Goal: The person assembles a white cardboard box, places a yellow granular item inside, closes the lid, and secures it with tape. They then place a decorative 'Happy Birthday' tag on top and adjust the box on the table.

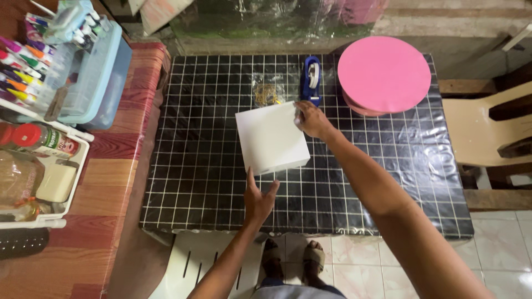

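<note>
Both arms are bare to the elbow — no sleeves, rings or watch on the left hand (259,200) or right hand (313,120) — with open-toed sandals (292,256) showing below the table edge (310,231).

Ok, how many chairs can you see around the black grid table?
2. A beige plastic chair stands at the table's right side, partly cut off by the picture's edge. A white plastic chair sits at the near edge, under the person. Others may be hidden.

On the table (388,166), the box (271,138) sits between my hands, the tape dispenser (311,79) behind it, the round board (383,73) right.
</note>
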